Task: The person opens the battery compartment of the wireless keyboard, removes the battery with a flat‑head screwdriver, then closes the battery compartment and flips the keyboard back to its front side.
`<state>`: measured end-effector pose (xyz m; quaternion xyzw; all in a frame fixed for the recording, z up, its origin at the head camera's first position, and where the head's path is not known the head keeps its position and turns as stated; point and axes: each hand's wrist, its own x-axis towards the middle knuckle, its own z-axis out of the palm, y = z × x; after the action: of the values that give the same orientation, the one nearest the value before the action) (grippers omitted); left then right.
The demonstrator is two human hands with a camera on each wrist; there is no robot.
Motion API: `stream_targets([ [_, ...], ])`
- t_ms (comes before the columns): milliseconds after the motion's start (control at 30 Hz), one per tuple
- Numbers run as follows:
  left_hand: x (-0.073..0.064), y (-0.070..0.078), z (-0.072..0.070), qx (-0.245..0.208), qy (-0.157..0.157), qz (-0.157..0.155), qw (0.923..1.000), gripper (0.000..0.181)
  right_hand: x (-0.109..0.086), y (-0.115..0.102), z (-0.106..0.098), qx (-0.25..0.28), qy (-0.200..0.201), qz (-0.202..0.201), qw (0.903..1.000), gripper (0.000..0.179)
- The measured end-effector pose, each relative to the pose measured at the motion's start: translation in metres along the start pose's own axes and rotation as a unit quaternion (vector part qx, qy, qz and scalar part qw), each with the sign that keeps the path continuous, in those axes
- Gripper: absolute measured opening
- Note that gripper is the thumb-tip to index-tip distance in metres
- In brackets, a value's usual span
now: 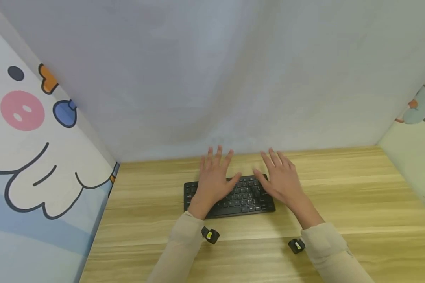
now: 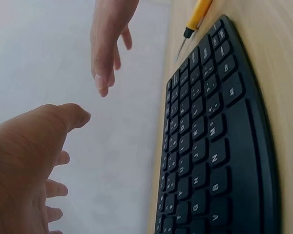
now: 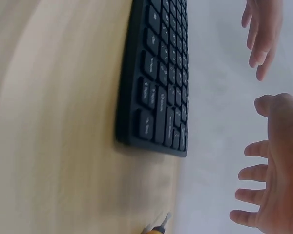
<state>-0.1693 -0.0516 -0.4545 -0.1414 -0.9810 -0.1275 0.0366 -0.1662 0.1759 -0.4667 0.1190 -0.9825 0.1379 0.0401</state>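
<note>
Both left hand (image 1: 213, 181) and right hand (image 1: 282, 179) hover above a black keyboard (image 1: 240, 198) on a wood-grained table (image 1: 145, 220), fingers extended, well spread and gripping nothing.

Keyboard (image 1: 230, 210): black, white legends. Tabletop (image 1: 141, 220) under it: yellow-tan, streaky woodgrain. Tool (image 2: 199, 15) off its right end: yellow handle, black collar. Sleeves (image 1: 182, 243) on its near side: beige. Backdrop (image 1: 184, 78) behind it looks grey from where I'm standing. Panel (image 1: 7, 153) to its left: white and light blue, dark-outlined cartoon, pink snout (image 1: 23, 118). Wall (image 1: 403, 157) to its right: pale green.
</note>
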Motion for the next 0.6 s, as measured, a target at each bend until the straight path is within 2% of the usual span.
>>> stream_targets([
  [267, 0.0, 0.012, 0.013, -0.006, -0.024, 0.044, 0.9987, 0.08, -0.018, 0.01, 0.002, 0.018, 0.045, 0.007, 0.9988, 0.063],
  [600, -0.005, 0.03, 0.024, -0.006, -0.056, 0.077, 0.9954, 0.084, -0.041, 0.022, 0.002, 0.04, 0.052, 0.034, 0.9973, 0.051],
])
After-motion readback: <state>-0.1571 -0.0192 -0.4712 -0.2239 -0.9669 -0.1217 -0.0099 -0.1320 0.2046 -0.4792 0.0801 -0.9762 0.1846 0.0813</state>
